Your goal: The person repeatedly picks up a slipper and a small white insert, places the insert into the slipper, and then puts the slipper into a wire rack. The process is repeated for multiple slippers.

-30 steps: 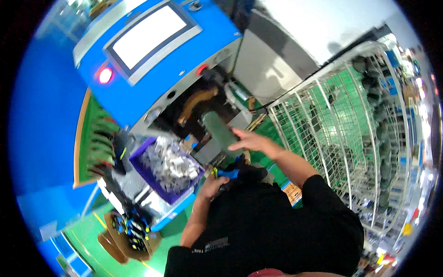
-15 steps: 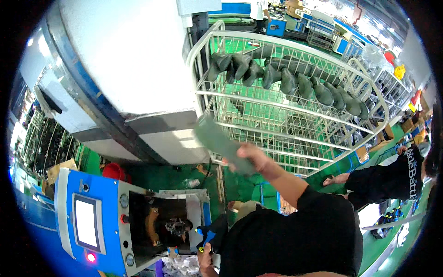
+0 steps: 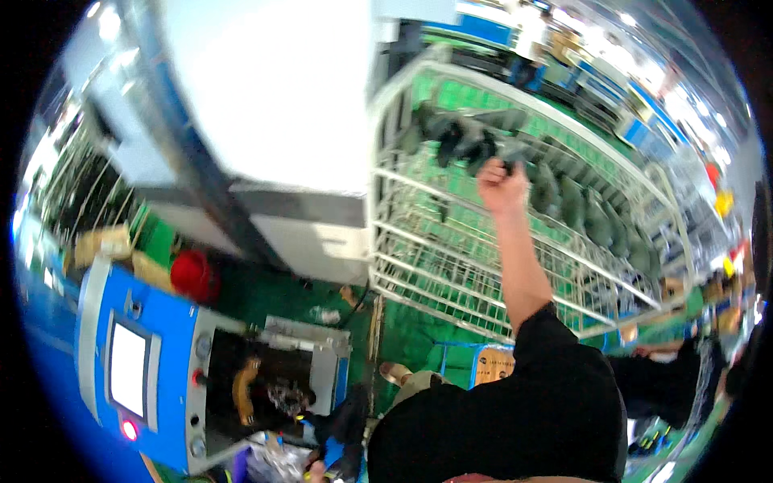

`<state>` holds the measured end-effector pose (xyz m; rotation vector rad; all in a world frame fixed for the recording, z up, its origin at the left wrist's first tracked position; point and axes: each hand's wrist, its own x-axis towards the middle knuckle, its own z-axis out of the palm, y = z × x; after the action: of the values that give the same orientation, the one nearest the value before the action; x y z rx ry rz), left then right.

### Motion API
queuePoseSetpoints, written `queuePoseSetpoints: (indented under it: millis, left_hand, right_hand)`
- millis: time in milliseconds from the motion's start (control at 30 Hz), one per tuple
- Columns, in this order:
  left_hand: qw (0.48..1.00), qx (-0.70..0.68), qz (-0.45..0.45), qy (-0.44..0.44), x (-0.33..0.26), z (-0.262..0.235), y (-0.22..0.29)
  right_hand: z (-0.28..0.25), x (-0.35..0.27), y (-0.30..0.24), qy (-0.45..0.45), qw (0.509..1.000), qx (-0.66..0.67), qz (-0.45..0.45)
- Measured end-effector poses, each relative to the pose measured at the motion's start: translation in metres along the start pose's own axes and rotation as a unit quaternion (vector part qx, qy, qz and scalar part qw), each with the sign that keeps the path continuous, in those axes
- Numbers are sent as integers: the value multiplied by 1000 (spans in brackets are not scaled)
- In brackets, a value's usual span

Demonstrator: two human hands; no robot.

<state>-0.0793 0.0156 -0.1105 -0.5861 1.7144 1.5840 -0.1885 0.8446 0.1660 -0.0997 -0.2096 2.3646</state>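
Note:
My right hand (image 3: 503, 187) reaches up to the wire rack (image 3: 451, 241), its fingers closed on a dark grey-green shoe last (image 3: 515, 151), partly hidden by the hand and blurred. More lasts (image 3: 572, 203) stand in a row along the rack's top level, on both sides of the hand. Low in the picture, my left hand (image 3: 316, 470) shows only in part at a black shoe upper (image 3: 342, 431) with blue patches. It grips the upper beside the open front of a blue machine (image 3: 161, 338).
The machine has a lit screen (image 3: 130, 372) and a glowing red button (image 3: 129, 430). A red bucket (image 3: 194, 276) stands behind it, near a white wall (image 3: 282, 97). At right another person in dark clothes (image 3: 664, 382) is close by. A cardboard box (image 3: 493, 364) lies below the rack.
My right hand has moved up and right, carrying the last from beside the rack to the row of lasts. My left hand, with the shoe upper, sits lower and farther left in view.

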Motion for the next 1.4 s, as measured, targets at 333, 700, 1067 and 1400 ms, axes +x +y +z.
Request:
queuePoseSetpoints:
  millis: [333, 700, 1067, 1400]
  left_hand:
    - [845, -134, 113, 505, -227, -70, -55]
    - [604, 328, 23, 726, -109, -139, -157]
    - [794, -88, 47, 599, 136, -437, -76]
    - [809, -505, 178, 243, -28, -245, -105]
  right_hand:
    - [-9, -153, 235, -21, 913, -405, 42]
    - [60, -422, 613, -655, 289, -579, -389]
    - [22, -413, 633, -599, 286, -537, -520]
    - [41, -447, 609, -615, 314, -634, -348]
